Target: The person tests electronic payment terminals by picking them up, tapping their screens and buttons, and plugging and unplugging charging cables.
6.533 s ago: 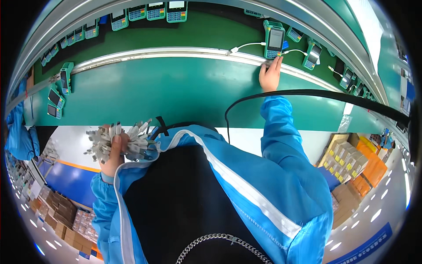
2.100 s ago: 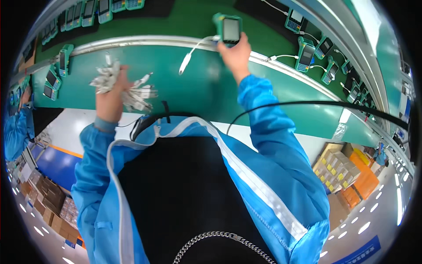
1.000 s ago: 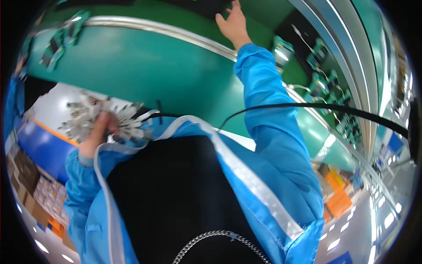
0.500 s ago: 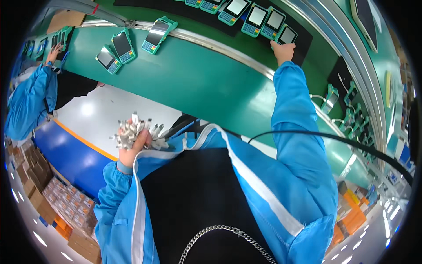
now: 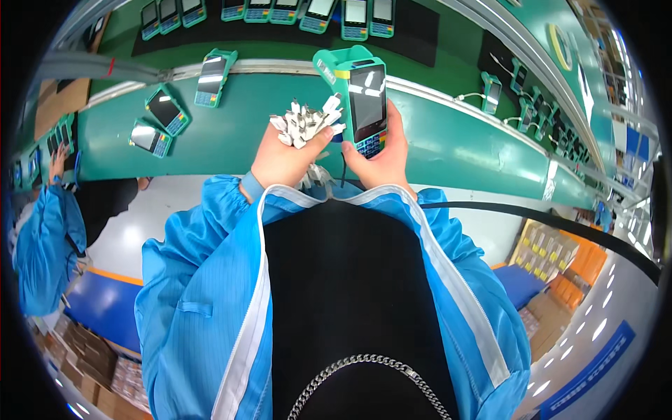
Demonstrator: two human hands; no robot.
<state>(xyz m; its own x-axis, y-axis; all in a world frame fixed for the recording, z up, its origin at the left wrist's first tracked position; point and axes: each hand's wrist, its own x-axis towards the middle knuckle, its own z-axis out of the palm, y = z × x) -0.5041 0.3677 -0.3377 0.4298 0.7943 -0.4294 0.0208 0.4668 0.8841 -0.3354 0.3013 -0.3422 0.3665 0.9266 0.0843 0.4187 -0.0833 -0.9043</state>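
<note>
My left hand (image 5: 283, 162) is closed around a bunch of white cable plugs (image 5: 302, 122), their metal tips fanning upward and outward. Right beside it, my right hand (image 5: 386, 159) grips a green payment terminal (image 5: 367, 98) by its lower end, thumb near the blue keypad. The terminal stands upright in front of my chest with its dark, reflective screen facing me. Its left edge is close to the plugs; whether they touch I cannot tell. White cable ends (image 5: 315, 175) hang below my left hand.
More terminals stand in a row on a black mat (image 5: 413, 31) at the back. Several lie on the green bench (image 5: 245, 140) to the left; others, cabled, line the right (image 5: 492, 94). A co-worker's sleeve (image 5: 49, 238) is at far left. A black cord (image 5: 532, 217) crosses right.
My right hand has come back from the far row with a terminal, now held before me. My left hand has moved up and right with the plugs, beside it. The view has swung right.
</note>
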